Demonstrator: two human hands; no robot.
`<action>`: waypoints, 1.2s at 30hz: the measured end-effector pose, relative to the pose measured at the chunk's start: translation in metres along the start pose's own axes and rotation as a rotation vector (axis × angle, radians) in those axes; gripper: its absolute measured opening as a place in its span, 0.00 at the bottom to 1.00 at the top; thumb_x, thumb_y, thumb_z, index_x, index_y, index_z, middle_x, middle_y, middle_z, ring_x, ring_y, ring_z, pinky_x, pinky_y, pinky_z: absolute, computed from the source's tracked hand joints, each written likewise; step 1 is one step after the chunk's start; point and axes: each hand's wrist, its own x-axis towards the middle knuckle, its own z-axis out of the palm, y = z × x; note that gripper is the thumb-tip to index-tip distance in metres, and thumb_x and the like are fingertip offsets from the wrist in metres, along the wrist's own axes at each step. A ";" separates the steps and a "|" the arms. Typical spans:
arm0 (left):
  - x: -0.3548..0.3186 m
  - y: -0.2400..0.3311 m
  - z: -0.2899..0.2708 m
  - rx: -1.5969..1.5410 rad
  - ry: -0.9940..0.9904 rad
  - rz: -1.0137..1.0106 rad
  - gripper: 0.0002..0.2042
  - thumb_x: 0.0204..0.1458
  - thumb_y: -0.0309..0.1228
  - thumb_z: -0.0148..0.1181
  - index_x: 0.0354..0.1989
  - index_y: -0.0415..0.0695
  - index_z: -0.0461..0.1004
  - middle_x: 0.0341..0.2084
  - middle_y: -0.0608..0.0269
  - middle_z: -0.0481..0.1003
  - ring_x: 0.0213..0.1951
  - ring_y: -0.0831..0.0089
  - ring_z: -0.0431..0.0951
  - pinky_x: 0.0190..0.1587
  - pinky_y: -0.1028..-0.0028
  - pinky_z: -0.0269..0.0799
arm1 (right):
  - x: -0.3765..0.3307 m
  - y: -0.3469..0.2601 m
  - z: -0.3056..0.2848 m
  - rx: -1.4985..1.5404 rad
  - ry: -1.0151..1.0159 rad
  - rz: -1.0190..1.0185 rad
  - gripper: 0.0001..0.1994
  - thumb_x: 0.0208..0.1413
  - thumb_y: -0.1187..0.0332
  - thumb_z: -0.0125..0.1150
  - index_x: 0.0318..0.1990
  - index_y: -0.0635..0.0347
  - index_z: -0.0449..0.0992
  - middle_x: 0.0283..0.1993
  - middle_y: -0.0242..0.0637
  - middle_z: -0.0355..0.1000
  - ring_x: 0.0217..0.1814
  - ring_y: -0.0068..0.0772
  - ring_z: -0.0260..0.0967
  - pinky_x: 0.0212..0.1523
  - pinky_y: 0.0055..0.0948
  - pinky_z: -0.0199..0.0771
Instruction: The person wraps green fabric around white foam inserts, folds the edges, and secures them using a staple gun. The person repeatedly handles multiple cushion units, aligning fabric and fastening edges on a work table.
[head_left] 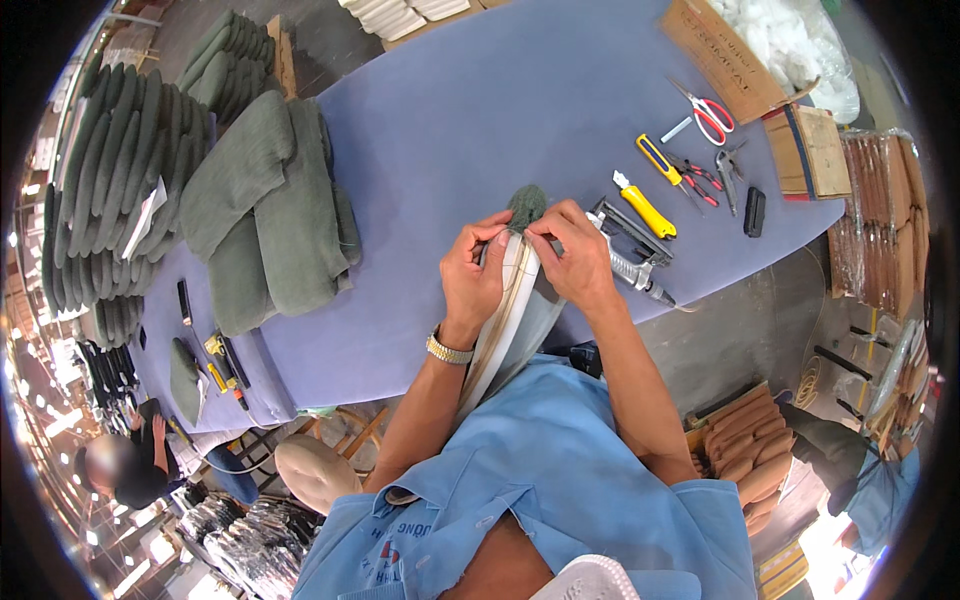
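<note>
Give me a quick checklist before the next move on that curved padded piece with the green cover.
1. Left hand gripping the curved padded piece: ok.
2. Right hand pinching the green cover at the tip: ok.
3. Cover seated evenly over the tip: cannot tell, fingers hide the edge.
4. Staple gun beside the right hand on the blue table: ok.
5. Yellow utility knife lying apart from both hands: ok.

Folded covers (265, 215) on desk (470, 110) left side; stapler (630, 250), knives (650, 185) and scissors (708, 115) to the right (cardboard boxes (760, 95) behind them); padded panel (505, 320) at near edge.
</note>
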 end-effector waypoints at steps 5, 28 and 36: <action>0.003 0.001 -0.002 -0.019 0.000 -0.078 0.04 0.65 0.23 0.60 0.43 0.35 0.76 0.48 0.51 0.83 0.46 0.76 0.82 0.47 0.73 0.80 | -0.005 -0.007 0.001 0.015 0.011 0.125 0.04 0.57 0.74 0.68 0.37 0.62 0.78 0.36 0.40 0.73 0.35 0.39 0.75 0.36 0.35 0.76; 0.026 -0.001 -0.008 0.273 -0.126 -0.066 0.10 0.58 0.34 0.65 0.37 0.39 0.79 0.28 0.49 0.81 0.30 0.52 0.82 0.35 0.57 0.75 | 0.031 -0.014 -0.023 -0.286 -0.319 -0.014 0.13 0.55 0.71 0.69 0.48 0.60 0.80 0.58 0.46 0.77 0.58 0.49 0.76 0.58 0.37 0.75; 0.004 0.001 -0.013 0.367 -0.227 0.080 0.30 0.57 0.47 0.66 0.63 0.42 0.72 0.55 0.45 0.77 0.54 0.45 0.78 0.55 0.55 0.74 | 0.055 -0.006 -0.020 -0.192 -0.368 0.272 0.08 0.51 0.68 0.75 0.37 0.60 0.85 0.52 0.38 0.79 0.49 0.31 0.77 0.50 0.32 0.77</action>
